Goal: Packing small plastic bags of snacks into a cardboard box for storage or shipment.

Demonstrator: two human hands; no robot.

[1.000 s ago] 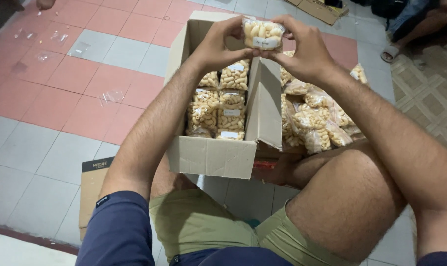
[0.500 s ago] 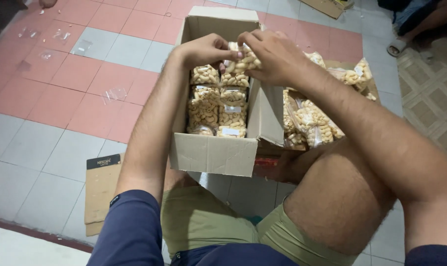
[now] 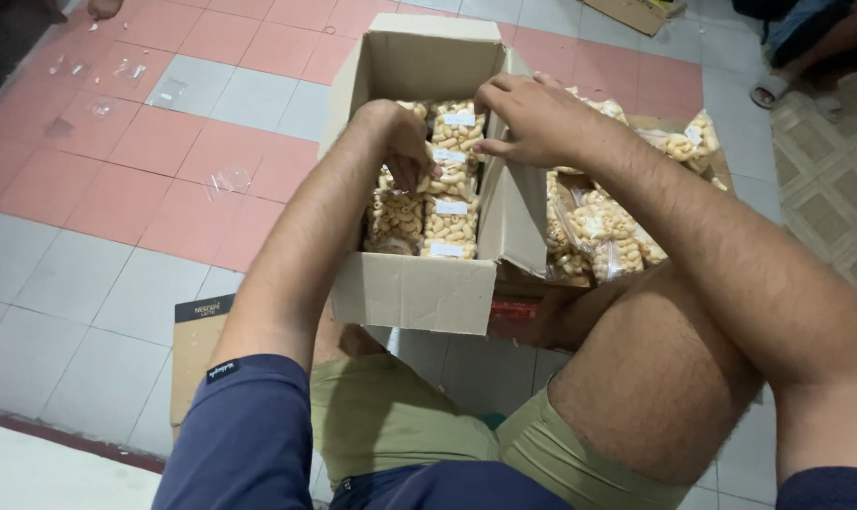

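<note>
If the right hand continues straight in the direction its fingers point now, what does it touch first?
Probably the top snack packet in the cardboard box: the right hand points left and slightly down, fingertips already at it. Beyond is the left hand; depth is unclear.

Hands: two, a left hand (image 3: 402,142) and a right hand (image 3: 532,118), both at frame centre top. Open cardboard boxes: one box (image 3: 414,288) at centre. Flattened cardboard sheets: one sheet (image 3: 194,349) at lower left. Snack packets inside the box: about eight visible, in two columns; exact total cannot be told. Packets in the pile (image 3: 603,222) right of the box: too overlapped to count. Empty clear bags (image 3: 228,179) on the tiles, upper left: about four.
</note>
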